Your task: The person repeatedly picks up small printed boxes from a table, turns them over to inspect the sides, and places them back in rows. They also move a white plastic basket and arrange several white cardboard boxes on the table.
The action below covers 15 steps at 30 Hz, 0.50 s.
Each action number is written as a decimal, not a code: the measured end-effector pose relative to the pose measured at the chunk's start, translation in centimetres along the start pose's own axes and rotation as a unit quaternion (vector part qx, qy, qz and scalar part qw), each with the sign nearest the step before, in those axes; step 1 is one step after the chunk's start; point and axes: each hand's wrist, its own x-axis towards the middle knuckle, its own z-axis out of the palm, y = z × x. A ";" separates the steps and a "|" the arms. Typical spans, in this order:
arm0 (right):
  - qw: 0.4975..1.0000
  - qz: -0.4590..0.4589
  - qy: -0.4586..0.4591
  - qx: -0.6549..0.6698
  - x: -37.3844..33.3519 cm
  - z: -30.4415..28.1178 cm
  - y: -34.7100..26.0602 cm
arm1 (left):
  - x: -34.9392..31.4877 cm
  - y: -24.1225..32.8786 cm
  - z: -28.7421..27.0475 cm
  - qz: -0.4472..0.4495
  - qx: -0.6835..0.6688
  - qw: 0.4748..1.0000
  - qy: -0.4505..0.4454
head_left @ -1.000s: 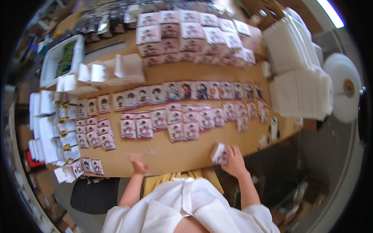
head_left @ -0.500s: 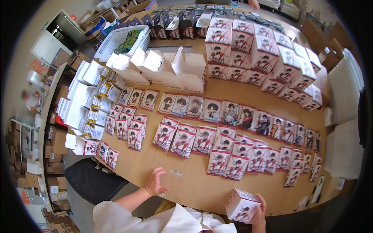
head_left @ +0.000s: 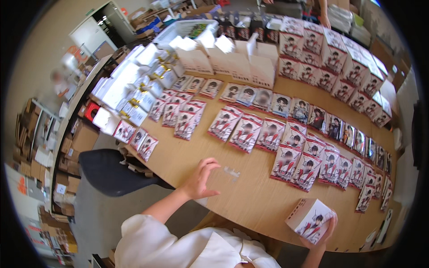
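Note:
My right hand (head_left: 330,233) is closed around a small white carton (head_left: 308,219) printed with a red-and-white character, held tilted at the table's front edge. My left hand (head_left: 199,179) is raised over the same edge, fingers apart and nothing in it, close to a strip of clear tape (head_left: 232,173) on the wood. Past the hands, flat foil packets (head_left: 245,132) with a similar character lie in overlapping groups. Behind them runs a row of packets (head_left: 281,106) with differing character pictures.
Printed cartons (head_left: 313,49) are stacked at the back right. Open white boxes (head_left: 219,60) stand at the back, with a white basket (head_left: 167,38) behind. White boxes of gold-topped packs (head_left: 143,99) line the left side. A black chair (head_left: 107,172) sits at the left front. Another person's arm (head_left: 324,15) reaches in.
The view has turned, so the table's contents appear shifted right. My left hand remains raised with its fingers spread, and the carton stays in my right hand.

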 end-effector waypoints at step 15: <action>0.983 -0.112 -0.068 -0.132 3.0 10.9 -14.4 | -0.1 13.2 4.6 0.056 -0.263 0.962 0.055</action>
